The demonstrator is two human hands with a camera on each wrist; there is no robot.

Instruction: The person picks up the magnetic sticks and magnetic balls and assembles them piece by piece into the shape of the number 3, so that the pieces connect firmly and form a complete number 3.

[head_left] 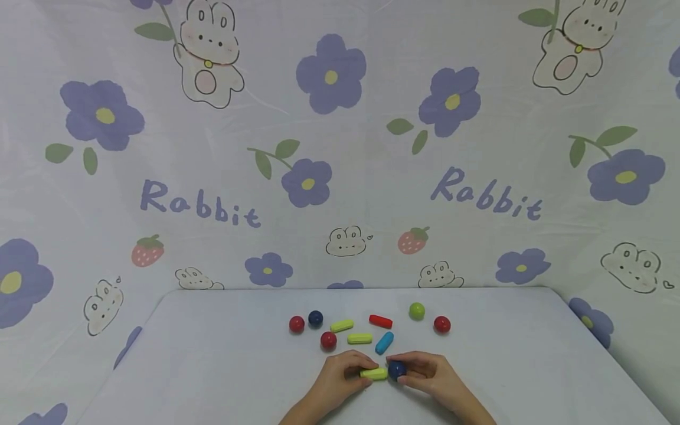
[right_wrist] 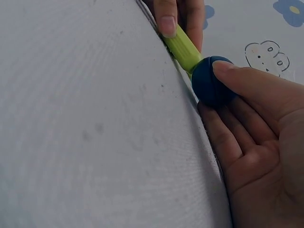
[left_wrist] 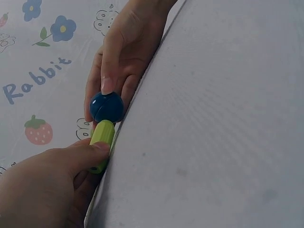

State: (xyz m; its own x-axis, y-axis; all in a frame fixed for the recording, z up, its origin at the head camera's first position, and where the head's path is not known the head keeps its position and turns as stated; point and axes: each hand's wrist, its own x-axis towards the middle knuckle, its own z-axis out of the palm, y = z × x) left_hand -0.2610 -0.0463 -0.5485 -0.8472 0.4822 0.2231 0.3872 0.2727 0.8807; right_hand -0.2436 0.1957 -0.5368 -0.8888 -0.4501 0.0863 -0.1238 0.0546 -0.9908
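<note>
Yellow-green and faceted along its length, the rod lies sideways between your hands, its long axis running from your left hand toward your right hand. Your left thumb and fingers pinch it, leaving the right end free to point straight at the dark blue ball. You hold that ball between right thumb and fingers; it is smooth and glossy, with a thin seam line across it. Rod end and ball sit right against each other, though you cannot tell if they are joined. Just beyond your hands, a blue rod slants away to the right. Beyond your left hand rests a shiny red ball; farther off past your right hand, a glossy green ball. Pale, smooth-looking cloth covers the table beneath them.
</note>
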